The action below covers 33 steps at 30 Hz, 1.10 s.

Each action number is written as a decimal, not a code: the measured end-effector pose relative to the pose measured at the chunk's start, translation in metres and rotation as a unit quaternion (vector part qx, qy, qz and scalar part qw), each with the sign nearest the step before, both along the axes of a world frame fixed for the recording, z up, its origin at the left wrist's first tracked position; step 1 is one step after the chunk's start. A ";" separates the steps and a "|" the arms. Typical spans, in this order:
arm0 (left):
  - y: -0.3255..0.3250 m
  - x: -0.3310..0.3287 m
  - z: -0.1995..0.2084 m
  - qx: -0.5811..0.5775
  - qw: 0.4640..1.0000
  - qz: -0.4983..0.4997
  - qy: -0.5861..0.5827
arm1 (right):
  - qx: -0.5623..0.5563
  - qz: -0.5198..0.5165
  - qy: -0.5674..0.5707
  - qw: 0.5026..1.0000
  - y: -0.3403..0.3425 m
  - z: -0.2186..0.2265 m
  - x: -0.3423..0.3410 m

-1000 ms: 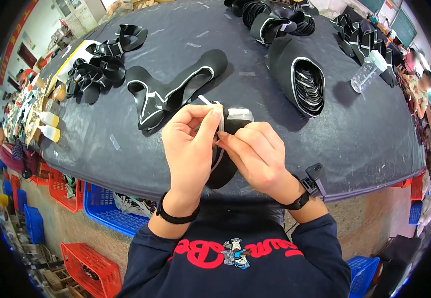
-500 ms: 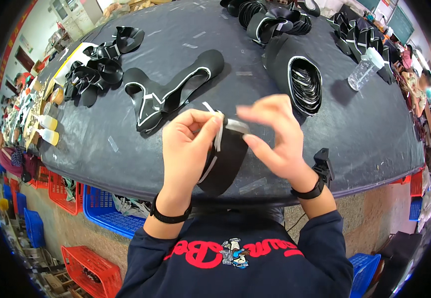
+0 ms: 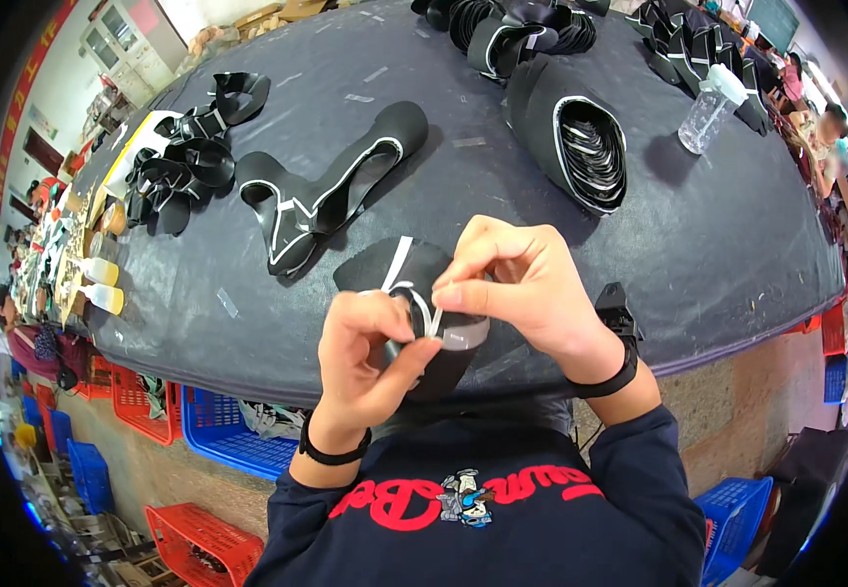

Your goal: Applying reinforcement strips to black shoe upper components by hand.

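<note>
A black shoe upper [image 3: 373,262] lies bent at the near side of the table, between my hands. My left hand [image 3: 367,357] is closed on its edge, thumb and index finger pinching where the white strip runs. My right hand [image 3: 522,286] pinches the narrow white strip [image 3: 400,260] just above the left thumb; one tail of it sticks up over the upper. A glossy grey band [image 3: 465,337] crosses the upper beneath my right fingers. Both fingertips partly hide the held edge.
Another white-edged upper [image 3: 324,201] lies beyond my hands. A nested stack of uppers [image 3: 590,152] stands to its right, near a clear bottle [image 3: 708,112]. More uppers [image 3: 184,166] lie at left, by yellow-filled bottles [image 3: 101,284]. A blue basket [image 3: 233,430] sits below the table edge.
My hands have come lower and closer together. My right hand, earlier spread and blurred, now pinches the white strip. The upper has turned, showing more of its far side.
</note>
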<state>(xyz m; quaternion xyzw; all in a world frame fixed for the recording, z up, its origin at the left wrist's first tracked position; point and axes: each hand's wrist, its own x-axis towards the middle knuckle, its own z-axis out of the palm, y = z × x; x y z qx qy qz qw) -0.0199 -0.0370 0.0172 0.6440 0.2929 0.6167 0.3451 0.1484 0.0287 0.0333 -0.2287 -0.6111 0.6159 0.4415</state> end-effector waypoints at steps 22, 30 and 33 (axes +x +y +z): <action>-0.007 -0.016 0.004 -0.062 0.966 -0.229 -0.102 | -0.072 0.025 0.089 0.993 0.005 0.005 0.010; 0.003 -0.025 0.055 -0.324 0.921 -0.139 0.162 | -0.049 0.258 -0.157 0.952 0.008 0.008 0.015; 0.012 -0.032 0.032 -0.270 0.919 -0.163 0.236 | 0.069 0.263 -0.199 0.941 0.002 0.012 0.011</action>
